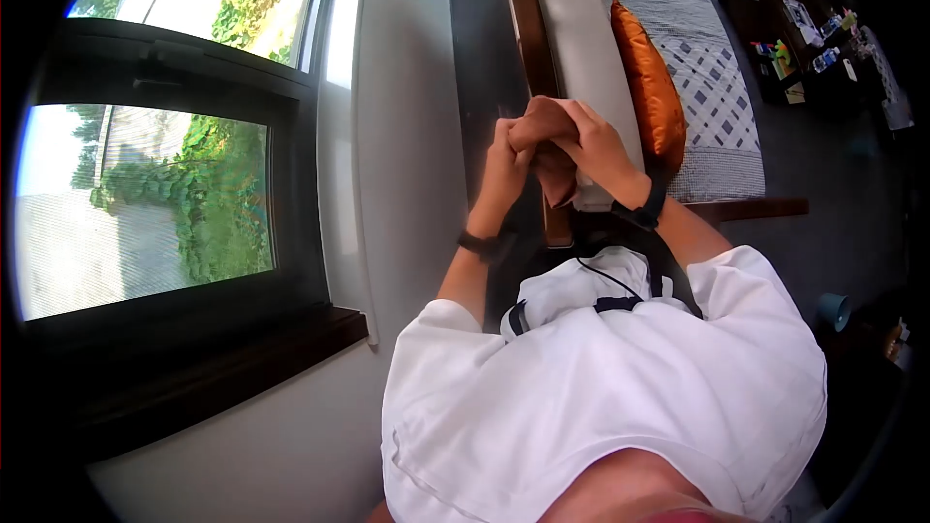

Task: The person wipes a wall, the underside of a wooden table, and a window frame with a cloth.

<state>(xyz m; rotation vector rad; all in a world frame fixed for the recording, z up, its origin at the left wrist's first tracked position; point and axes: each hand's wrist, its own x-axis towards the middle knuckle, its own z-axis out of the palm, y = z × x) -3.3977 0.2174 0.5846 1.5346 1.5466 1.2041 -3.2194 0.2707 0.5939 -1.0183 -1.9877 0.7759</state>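
A brown cloth [544,124] is bunched up in front of my chest, with one end hanging down between my wrists. My left hand [503,167] grips its left side, fingers closed. On the other side my right hand [603,153] has its fingers wrapped over the cloth. Both wrists wear dark bands. Just beyond the hands runs the wooden top rail [526,19] of a sofa, beside its pale back cushion [578,29].
An orange pillow [649,87] leans on the patterned sofa seat [712,77]. To the left are a dark-framed window [300,174] and a wooden sill [223,368]. At far right stands a dark table [765,0] with bottles and small items.
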